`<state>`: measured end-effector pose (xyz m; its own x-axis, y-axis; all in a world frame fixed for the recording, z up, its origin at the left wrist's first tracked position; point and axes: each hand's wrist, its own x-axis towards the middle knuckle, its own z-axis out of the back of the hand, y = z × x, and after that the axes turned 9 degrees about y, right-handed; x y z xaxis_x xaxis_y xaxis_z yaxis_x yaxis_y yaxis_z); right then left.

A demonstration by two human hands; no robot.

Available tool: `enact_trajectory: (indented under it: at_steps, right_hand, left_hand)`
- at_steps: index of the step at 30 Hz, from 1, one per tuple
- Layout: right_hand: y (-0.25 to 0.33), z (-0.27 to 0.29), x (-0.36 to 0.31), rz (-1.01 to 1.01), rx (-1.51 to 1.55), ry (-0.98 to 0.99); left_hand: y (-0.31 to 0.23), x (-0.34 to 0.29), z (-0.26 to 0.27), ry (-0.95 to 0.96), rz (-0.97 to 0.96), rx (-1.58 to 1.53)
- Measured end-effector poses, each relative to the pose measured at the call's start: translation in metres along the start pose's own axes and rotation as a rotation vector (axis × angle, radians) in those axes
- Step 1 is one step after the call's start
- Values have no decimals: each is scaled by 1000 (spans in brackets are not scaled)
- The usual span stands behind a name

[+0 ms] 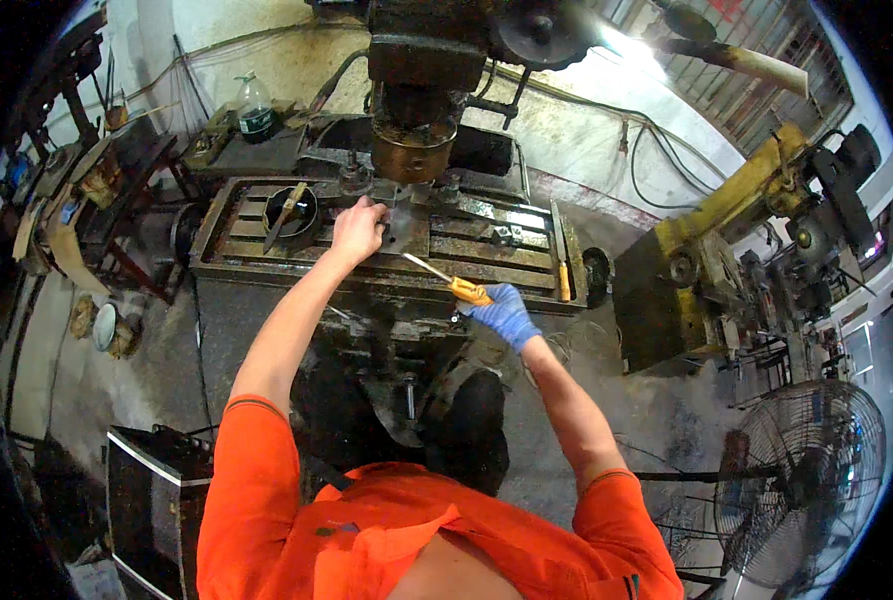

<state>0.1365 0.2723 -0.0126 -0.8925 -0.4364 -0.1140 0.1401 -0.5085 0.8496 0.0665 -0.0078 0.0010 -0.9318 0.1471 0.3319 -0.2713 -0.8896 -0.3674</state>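
Observation:
My right hand (504, 318), in a blue glove, grips a yellow-handled tool with a thin pale shaft (469, 290); whether it is a screwdriver or a file cannot be made out. Its tip points up and left, toward the front of the slotted machine table (256, 249), near my left hand. Bare and with curled fingers, my left hand (359, 230) is at the table under the spindle head (413, 153). What those fingers hold, if anything, is hidden. A greyish metal piece (402, 228) lies just right of them.
On the table stand a dark pot (306, 232) with a flat stick across it, a small metal block (506, 236) and another yellow-handled tool (564, 281). A large fan (801, 480) and a yellow machine (671, 290) stand at right. A clear bottle (254, 108) is behind left.

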Motion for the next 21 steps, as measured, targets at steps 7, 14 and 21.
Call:
enact_trajectory:
  at_steps: [7, 14, 21]
  right_hand:
    - [9, -24, -19, -336, -482, -37]
    - [14, 12, -73, -222, -317, -153]
    - [73, 72, -87, -124, -162, -348]
  left_hand:
    - [6, 1, 1, 3, -23, 27]
    - [1, 36, -30, -100, 16, 69]
    - [-1, 29, -25, -82, 70, 39]
